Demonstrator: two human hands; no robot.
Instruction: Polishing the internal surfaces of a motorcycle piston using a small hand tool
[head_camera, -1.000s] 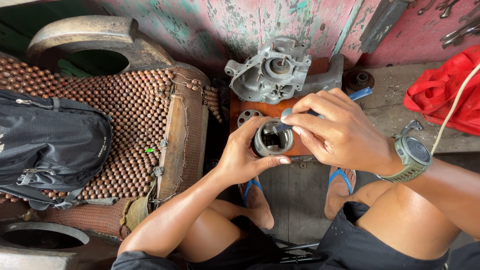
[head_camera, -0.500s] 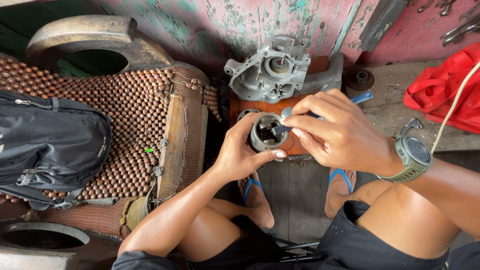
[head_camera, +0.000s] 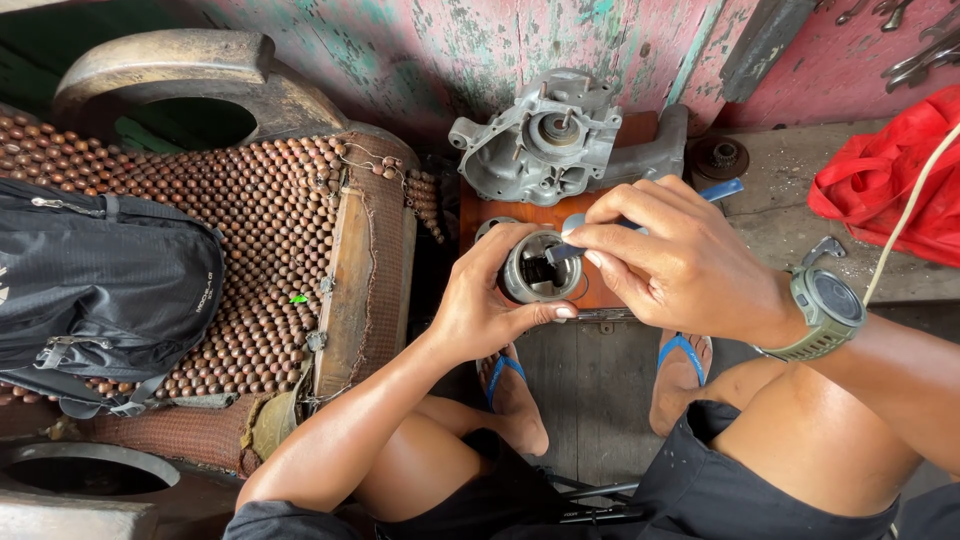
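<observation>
Behind the piston, a grey engine casing (head_camera: 548, 140) is seen. The piston (head_camera: 540, 268) is gripped by the closed left hand (head_camera: 487, 300). A small tool (head_camera: 570, 240) is pinched by the right hand (head_camera: 680, 265) inside the piston's bore; scraping or prying appears underway, calling for steady support.

dull grey metal piston (head_camera: 540, 268), matt cast-metal engine case (head_camera: 545, 140), wooden bead seat cover (head_camera: 240, 230), black woven cloth backpack (head_camera: 100, 280), glossy red plastic bag (head_camera: 890, 185), peeling painted wall (head_camera: 450, 45)
</observation>
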